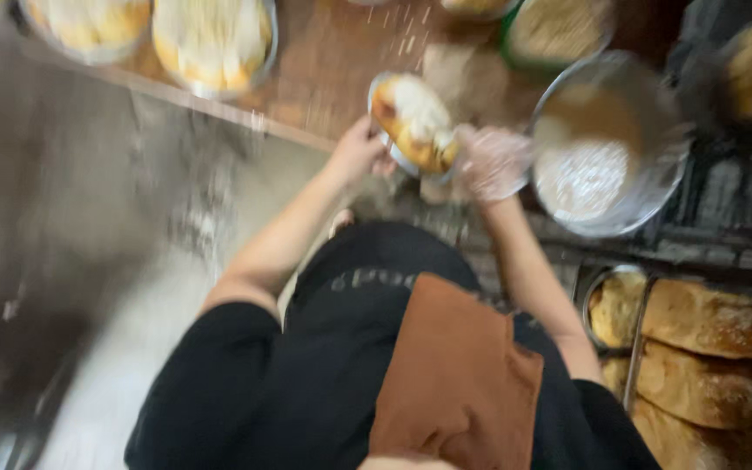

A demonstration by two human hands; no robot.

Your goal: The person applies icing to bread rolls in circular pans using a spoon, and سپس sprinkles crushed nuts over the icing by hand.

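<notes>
The whole head view is smeared by motion, so edges and small details are hard to read. The left hand [359, 150], bare, grips the rim of a small metal plate [391, 152] from its nine o'clock side, fingers curled under the edge; the fingertips themselves are hidden beneath it. On the plate lies a filled bun [412, 122], golden with a pale topping, tilted toward five o'clock. The right hand [491, 162], in a thin clear glove, is loosely cupped and touches the plate at its four o'clock side; whether it pinches anything cannot be told through the blur. Plate and bun are held above the near edge of the wooden surface [328, 61], just in front of the person's body.

At three o'clock from the hands sits a large metal bowl [654, 187] with pale grated stuff inside. At eleven o'clock, two round containers of buns [211, 39] are cut off by the top border. At four to five o'clock, browned loaves [707, 318] lie in a tray, partly out of frame. A brown apron [459, 383] over black clothing fills the bottom, hiding what is beneath it.
</notes>
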